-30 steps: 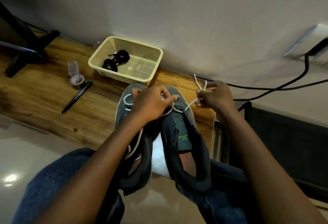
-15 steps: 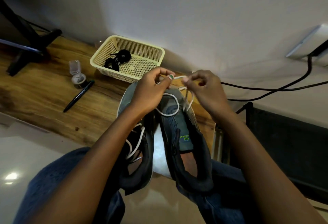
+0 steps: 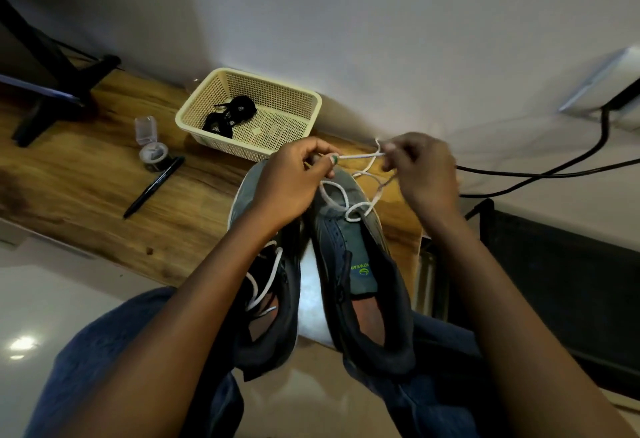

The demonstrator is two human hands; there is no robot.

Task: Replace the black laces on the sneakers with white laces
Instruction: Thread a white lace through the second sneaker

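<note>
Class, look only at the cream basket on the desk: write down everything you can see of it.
The basket is a shallow, rectangular tray of cream plastic, its walls and floor a fine mesh under a smooth rolled rim. It stands upright on the wooden desk, next to the white wall, just beyond the sneakers. Inside, towards its left end, lie the bundled black laces. Neither hand touches it.

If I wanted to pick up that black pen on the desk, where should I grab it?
Pinch the black pen around its middle, coming from above. It lies flat on the wooden desk, slanted, with bare wood along both long sides there; its far end sits close to a small round container.
</note>
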